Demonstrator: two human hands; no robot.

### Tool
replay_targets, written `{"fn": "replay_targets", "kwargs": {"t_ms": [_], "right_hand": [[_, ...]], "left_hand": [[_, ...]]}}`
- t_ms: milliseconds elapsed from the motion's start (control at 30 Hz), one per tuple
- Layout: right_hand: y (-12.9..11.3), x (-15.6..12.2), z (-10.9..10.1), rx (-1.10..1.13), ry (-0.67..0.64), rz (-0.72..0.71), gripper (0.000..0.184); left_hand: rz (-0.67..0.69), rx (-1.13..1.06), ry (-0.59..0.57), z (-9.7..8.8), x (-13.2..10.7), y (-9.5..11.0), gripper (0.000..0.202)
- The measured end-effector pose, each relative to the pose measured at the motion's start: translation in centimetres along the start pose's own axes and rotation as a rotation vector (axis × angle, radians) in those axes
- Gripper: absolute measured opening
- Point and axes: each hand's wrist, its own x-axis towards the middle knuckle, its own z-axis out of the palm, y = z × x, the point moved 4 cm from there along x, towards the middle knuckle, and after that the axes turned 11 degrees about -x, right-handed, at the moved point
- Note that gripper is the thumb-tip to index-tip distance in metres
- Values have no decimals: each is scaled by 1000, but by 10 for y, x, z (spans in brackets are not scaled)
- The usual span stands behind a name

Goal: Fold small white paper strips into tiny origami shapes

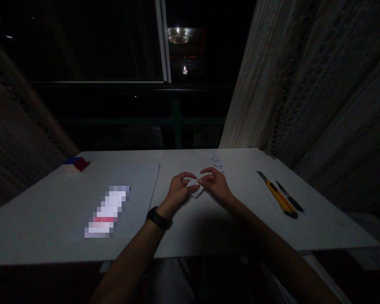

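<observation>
A small white piece of paper [196,192] is held between my two hands above the middle of the white table. My left hand [181,186], with a dark band on the wrist, pinches its left side between thumb and fingers. At the paper's upper right edge, my right hand [215,182] is closed with thumb and fingertips on it. Just beyond my right hand lie several small white paper pieces [218,164] with dark marks. Shadow hides the finer detail of the paper.
On the right lie a yellow utility knife [279,197] and a dark-handled knife [289,196]. White paper sheets [142,181] lie to the left, with a blurred bright rectangle [109,211] over them. A coloured cube [75,165] sits far left. Curtains [256,84] flank the dark window.
</observation>
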Motion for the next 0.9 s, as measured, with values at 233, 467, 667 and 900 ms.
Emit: {"fn": "replay_targets", "kwargs": {"t_ms": [233,467,667,900], "right_hand": [[-2,2,-3,32,-145,-9,34],[5,6,-3,-31,-95,-11,29],[4,10,-8,-26,26,-35,29],[4,10,-7,-31,-41,-11,29]], "left_hand": [[16,24,-28,0,1,-2,41],[54,99,-33,4,2,-5,39],[-24,-52,-53,9,-1,0,44],[-58,-95,45,5,1,-4,26]]}}
